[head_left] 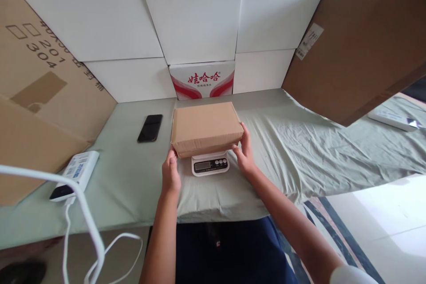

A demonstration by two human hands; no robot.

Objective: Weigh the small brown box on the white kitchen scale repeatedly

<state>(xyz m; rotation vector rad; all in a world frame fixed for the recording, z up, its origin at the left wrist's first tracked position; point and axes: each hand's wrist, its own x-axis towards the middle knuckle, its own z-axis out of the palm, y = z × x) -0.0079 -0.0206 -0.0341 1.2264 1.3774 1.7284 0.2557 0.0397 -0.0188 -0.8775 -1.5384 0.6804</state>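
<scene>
The brown cardboard box (207,126) is at the centre, above a white scale (218,169) whose display and buttons show at 6 o'clock. Both hands hold it: the left hand's (171,175) fingers at its 7 o'clock corner, the right hand's (245,155) at 4 o'clock. A phone (150,128) lies apart at 9 o'clock; the desk's (273,142) rumpled cloth stretches widest toward 3, white boxes (196,26) bound 12, and the front edge runs near at 6. The scale's platform is covered, so contact is unclear; several fingertips are hidden. The large carton (353,49) at 2 is cut off.
</scene>
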